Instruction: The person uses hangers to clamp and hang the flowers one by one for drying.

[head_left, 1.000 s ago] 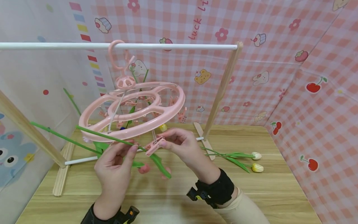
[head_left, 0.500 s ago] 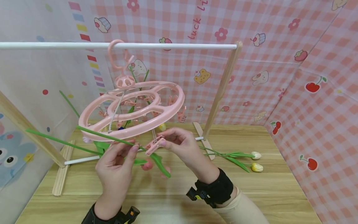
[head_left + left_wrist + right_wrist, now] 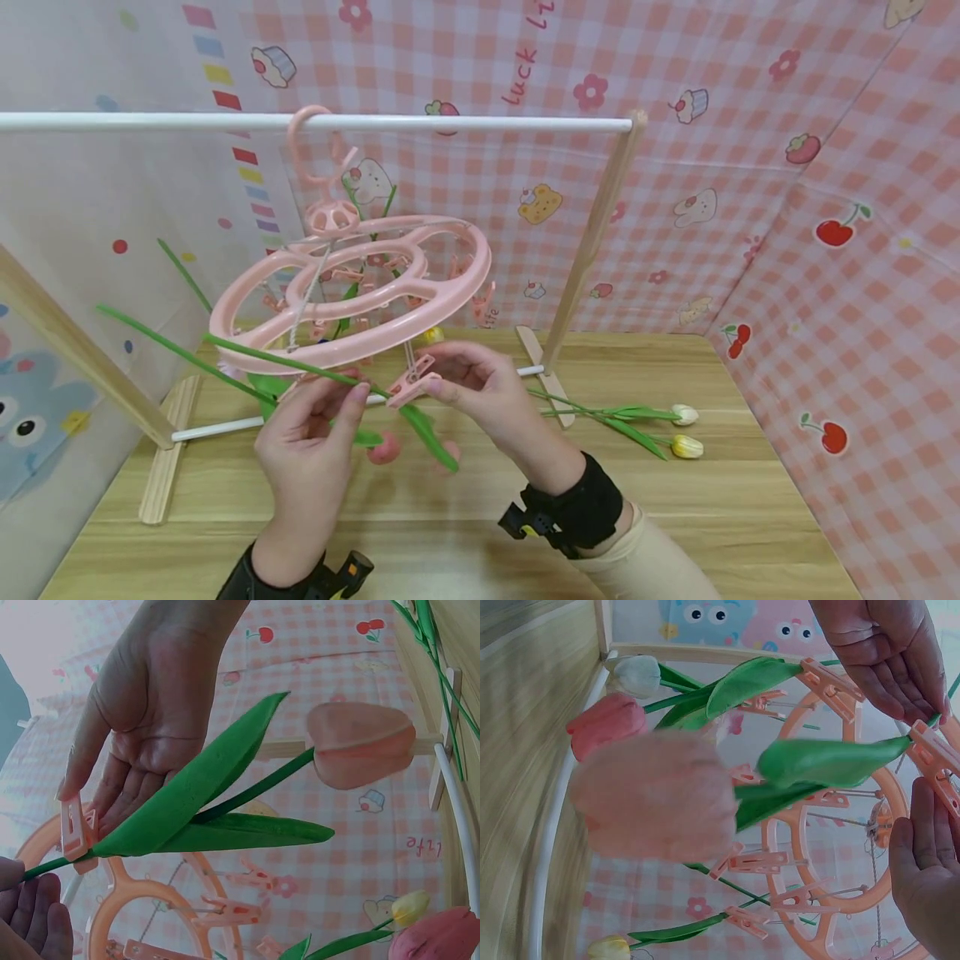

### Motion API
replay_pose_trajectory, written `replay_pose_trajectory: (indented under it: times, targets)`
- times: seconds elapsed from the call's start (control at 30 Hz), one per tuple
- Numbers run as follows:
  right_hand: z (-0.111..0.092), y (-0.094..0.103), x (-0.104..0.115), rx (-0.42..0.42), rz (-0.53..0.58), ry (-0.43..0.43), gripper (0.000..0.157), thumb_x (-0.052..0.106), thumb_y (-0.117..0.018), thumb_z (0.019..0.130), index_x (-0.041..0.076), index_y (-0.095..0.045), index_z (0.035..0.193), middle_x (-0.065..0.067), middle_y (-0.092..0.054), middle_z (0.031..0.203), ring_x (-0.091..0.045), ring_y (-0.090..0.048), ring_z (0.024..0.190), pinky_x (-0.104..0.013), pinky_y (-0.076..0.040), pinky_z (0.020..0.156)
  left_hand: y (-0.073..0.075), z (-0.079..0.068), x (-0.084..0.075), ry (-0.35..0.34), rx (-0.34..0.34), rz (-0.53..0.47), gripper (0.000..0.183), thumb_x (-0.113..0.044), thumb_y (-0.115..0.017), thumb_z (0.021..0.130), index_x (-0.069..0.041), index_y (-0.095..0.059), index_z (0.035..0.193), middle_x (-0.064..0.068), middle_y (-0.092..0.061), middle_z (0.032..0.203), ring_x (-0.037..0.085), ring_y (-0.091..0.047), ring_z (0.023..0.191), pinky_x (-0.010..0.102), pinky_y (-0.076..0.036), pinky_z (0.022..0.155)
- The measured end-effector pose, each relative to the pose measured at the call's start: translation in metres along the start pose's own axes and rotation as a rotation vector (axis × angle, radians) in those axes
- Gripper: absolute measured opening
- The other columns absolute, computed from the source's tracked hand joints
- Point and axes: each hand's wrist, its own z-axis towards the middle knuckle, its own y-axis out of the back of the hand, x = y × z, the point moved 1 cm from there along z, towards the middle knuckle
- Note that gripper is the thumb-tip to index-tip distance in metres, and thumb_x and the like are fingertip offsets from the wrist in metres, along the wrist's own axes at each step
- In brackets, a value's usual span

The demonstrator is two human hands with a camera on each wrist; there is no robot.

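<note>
My left hand (image 3: 307, 467) pinches the green stem of a pink artificial tulip (image 3: 360, 742) between thumb and fingers. My right hand (image 3: 487, 392) holds a pink clothespin (image 3: 411, 387) by its handle end. That clothespin hangs by thin cords from a round pink drying hanger (image 3: 450, 302). In the left wrist view, its tips are around the stem just below the leaves (image 3: 172, 817); whether they grip it I cannot tell. Behind my left hand, another pink tulip (image 3: 384, 448) hangs; the right wrist view shows a clothespin (image 3: 832, 688) on its stem.
The hanger hooks over a white rail (image 3: 465, 124) on wooden posts (image 3: 596, 242). A white tulip (image 3: 684, 414) and a yellow tulip (image 3: 687, 447) lie on the wooden table (image 3: 675, 525) at right. More clipped flowers, including a yellow one (image 3: 609, 948), hang at the back.
The free stem at the left has swung, dipping and then rising, and the pink bloom behind my left hand has shifted slightly. Both hands keep their hold in nearly the same place.
</note>
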Motion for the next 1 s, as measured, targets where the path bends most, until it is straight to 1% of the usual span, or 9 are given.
replay_pose_trajectory:
  times: [0.23, 0.37, 0.43, 0.57, 0.67, 0.73, 0.8, 0.93, 1.0]
  targets:
    - [0.001, -0.002, -0.004, 0.007, 0.052, 0.035, 0.036, 0.007, -0.060, 0.081, -0.008, -0.049, 0.113, -0.012, -0.060, 0.100, -0.023, -0.058, 0.091, -0.037, -0.049, 0.080, 0.006, -0.005, 0.002, 0.011, -0.022, 0.007, 0.019, 0.024, -0.057, 0.067, 0.023, -0.055, 0.086, 0.025, -0.058, 0.081, 0.023, -0.060, 0.076, 0.025, -0.052, 0.070]
    - [0.000, -0.002, -0.006, -0.006, 0.036, 0.023, 0.035, 0.007, -0.060, 0.081, -0.005, -0.051, 0.113, -0.012, -0.060, 0.101, -0.023, -0.058, 0.091, -0.037, -0.048, 0.081, 0.012, -0.008, 0.003, -0.009, -0.029, -0.004, 0.021, 0.026, -0.057, 0.067, 0.024, -0.053, 0.088, 0.028, -0.058, 0.083, 0.025, -0.061, 0.078, 0.027, -0.052, 0.072]
    - [0.000, -0.002, -0.006, -0.007, 0.033, 0.021, 0.035, 0.007, -0.060, 0.081, -0.005, -0.051, 0.113, -0.014, -0.059, 0.101, -0.024, -0.057, 0.091, -0.037, -0.048, 0.081, 0.014, -0.010, 0.003, -0.021, -0.027, 0.000, 0.023, 0.025, -0.057, 0.067, 0.024, -0.053, 0.089, 0.028, -0.058, 0.085, 0.025, -0.061, 0.080, 0.027, -0.052, 0.073]
    - [0.000, -0.002, -0.007, -0.001, 0.028, 0.031, 0.035, 0.006, -0.059, 0.082, -0.005, -0.050, 0.113, -0.017, -0.058, 0.102, -0.026, -0.055, 0.094, -0.038, -0.047, 0.083, 0.017, -0.011, 0.002, -0.042, -0.031, 0.053, 0.026, 0.023, -0.059, 0.067, 0.023, -0.053, 0.093, 0.025, -0.059, 0.087, 0.022, -0.061, 0.082, 0.024, -0.052, 0.072]
    - [-0.001, -0.003, -0.008, -0.003, -0.024, 0.037, 0.036, 0.004, -0.059, 0.082, -0.003, -0.049, 0.116, -0.019, -0.057, 0.103, -0.028, -0.054, 0.097, -0.039, -0.045, 0.086, 0.019, -0.012, 0.001, -0.065, -0.055, 0.071, 0.028, 0.021, -0.060, 0.067, 0.021, -0.053, 0.094, 0.023, -0.059, 0.087, 0.021, -0.060, 0.080, 0.021, -0.051, 0.069]
    - [-0.001, -0.003, -0.008, -0.008, -0.072, 0.038, 0.040, 0.002, -0.060, 0.080, 0.001, -0.048, 0.118, -0.018, -0.056, 0.105, -0.029, -0.052, 0.099, -0.040, -0.043, 0.088, 0.020, -0.012, 0.001, -0.079, -0.072, 0.056, 0.028, 0.021, -0.059, 0.066, 0.021, -0.053, 0.094, 0.023, -0.059, 0.087, 0.021, -0.059, 0.079, 0.020, -0.051, 0.067]
    - [-0.001, -0.002, -0.008, -0.010, -0.119, 0.047, 0.045, 0.000, -0.060, 0.079, 0.001, -0.046, 0.122, -0.017, -0.055, 0.109, -0.031, -0.052, 0.100, -0.040, -0.042, 0.089, 0.022, -0.012, 0.002, -0.096, -0.088, 0.023, 0.027, 0.022, -0.058, 0.066, 0.022, -0.052, 0.093, 0.024, -0.059, 0.085, 0.022, -0.059, 0.078, 0.021, -0.051, 0.067]
    - [-0.001, -0.003, -0.003, -0.008, -0.162, 0.080, 0.051, -0.007, -0.059, 0.078, -0.004, -0.040, 0.124, -0.019, -0.051, 0.116, -0.038, -0.049, 0.101, -0.042, -0.042, 0.090, 0.024, -0.011, 0.003, -0.122, -0.110, -0.047, 0.025, 0.023, -0.057, 0.065, 0.023, -0.051, 0.090, 0.025, -0.058, 0.083, 0.023, -0.059, 0.077, 0.022, -0.051, 0.067]
    - [-0.002, -0.005, 0.000, -0.005, -0.172, 0.093, 0.051, -0.009, -0.058, 0.078, -0.007, -0.038, 0.124, -0.021, -0.050, 0.117, -0.039, -0.050, 0.101, -0.043, -0.042, 0.090, 0.025, -0.011, 0.003, -0.131, -0.121, -0.078, 0.024, 0.023, -0.057, 0.064, 0.024, -0.051, 0.088, 0.024, -0.058, 0.081, 0.023, -0.060, 0.077, 0.023, -0.051, 0.067]
